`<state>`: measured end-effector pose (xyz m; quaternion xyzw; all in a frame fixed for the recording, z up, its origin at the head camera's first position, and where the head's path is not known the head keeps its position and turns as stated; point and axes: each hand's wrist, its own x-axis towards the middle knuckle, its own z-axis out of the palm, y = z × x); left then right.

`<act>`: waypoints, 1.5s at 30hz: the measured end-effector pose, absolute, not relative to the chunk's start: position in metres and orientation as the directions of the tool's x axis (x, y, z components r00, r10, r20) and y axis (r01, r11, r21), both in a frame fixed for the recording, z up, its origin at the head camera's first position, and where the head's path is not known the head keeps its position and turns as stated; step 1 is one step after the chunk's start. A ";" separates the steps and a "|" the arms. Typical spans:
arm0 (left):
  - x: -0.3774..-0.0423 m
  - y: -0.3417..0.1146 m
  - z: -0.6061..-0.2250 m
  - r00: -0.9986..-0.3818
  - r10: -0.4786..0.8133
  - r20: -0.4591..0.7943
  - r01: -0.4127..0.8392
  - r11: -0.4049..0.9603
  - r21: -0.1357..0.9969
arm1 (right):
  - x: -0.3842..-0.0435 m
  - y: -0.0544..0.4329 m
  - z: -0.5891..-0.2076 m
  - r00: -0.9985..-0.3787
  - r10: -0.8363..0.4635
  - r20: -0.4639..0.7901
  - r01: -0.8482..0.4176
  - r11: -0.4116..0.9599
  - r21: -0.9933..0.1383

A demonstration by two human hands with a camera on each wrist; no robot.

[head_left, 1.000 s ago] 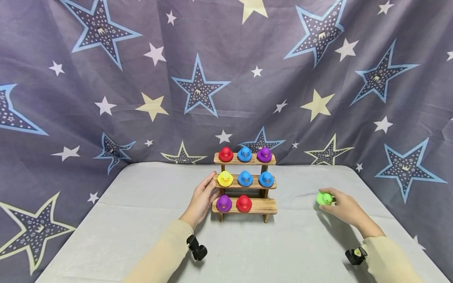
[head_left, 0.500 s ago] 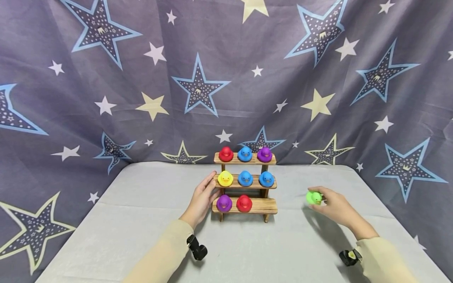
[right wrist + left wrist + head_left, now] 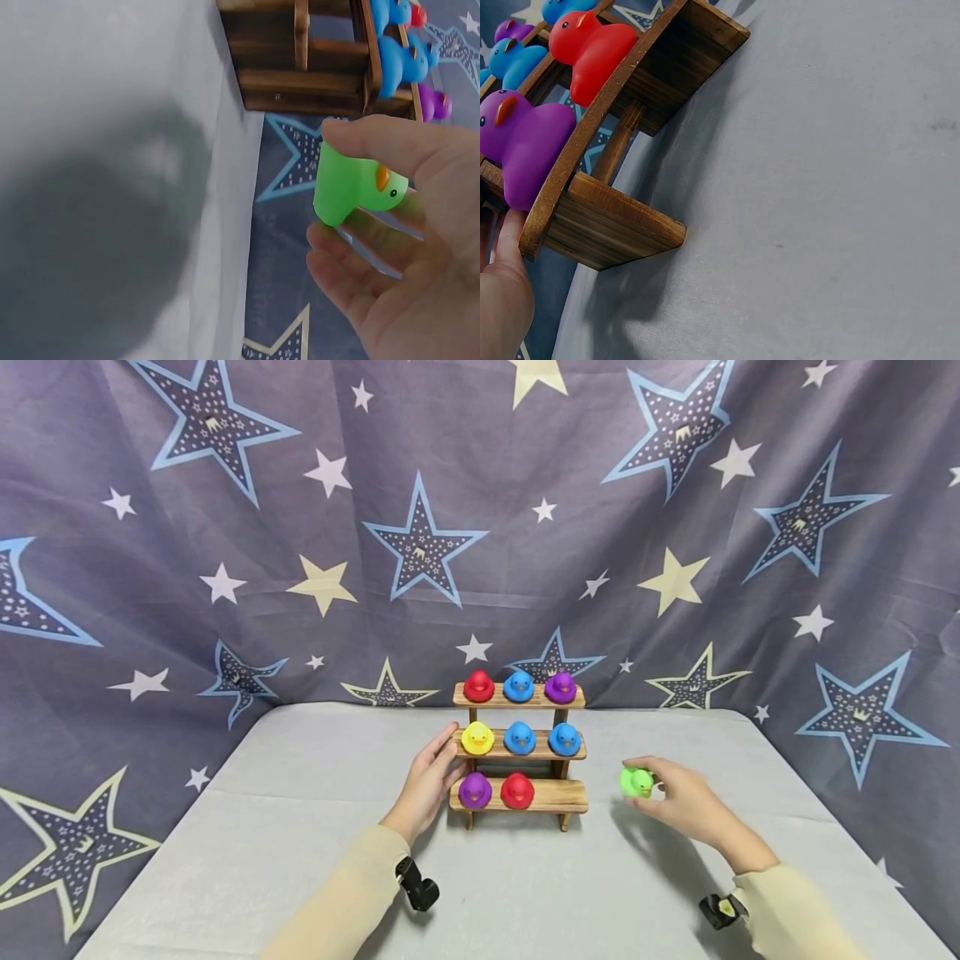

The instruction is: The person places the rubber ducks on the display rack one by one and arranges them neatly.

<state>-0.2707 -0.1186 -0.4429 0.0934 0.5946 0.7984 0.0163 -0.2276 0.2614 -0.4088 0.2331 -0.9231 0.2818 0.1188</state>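
A green rubber duck [image 3: 637,782] is pinched between the thumb and fingers of my right hand [image 3: 686,802], held above the table to the right of a three-tier wooden stand [image 3: 558,795]. In the right wrist view the duck [image 3: 349,184] is tilted, its orange beak towards the palm. My left hand [image 3: 426,785] rests with fairly straight fingers against the stand's left end; some fingertips are hidden behind it. On the bottom shelf sit a purple duck [image 3: 475,791] and a red duck [image 3: 517,791], with bare wood at the right end.
The middle shelf carries a yellow duck [image 3: 477,738] and two blue ducks [image 3: 520,738]. Red [image 3: 478,687], blue and purple ducks line the top shelf. A pale cloth covers the table [image 3: 525,893], and a star-patterned curtain [image 3: 495,577] hangs behind.
My right hand has moved left with the green duck, closer to the stand. The left hand, the stand and the ducks on it have stayed in place.
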 end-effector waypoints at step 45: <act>-0.269 -0.118 -0.443 -0.984 0.127 0.124 0.083 -0.285 0.955 | -0.229 0.173 -0.429 -0.815 -0.394 0.425 -0.571 0.671 -0.473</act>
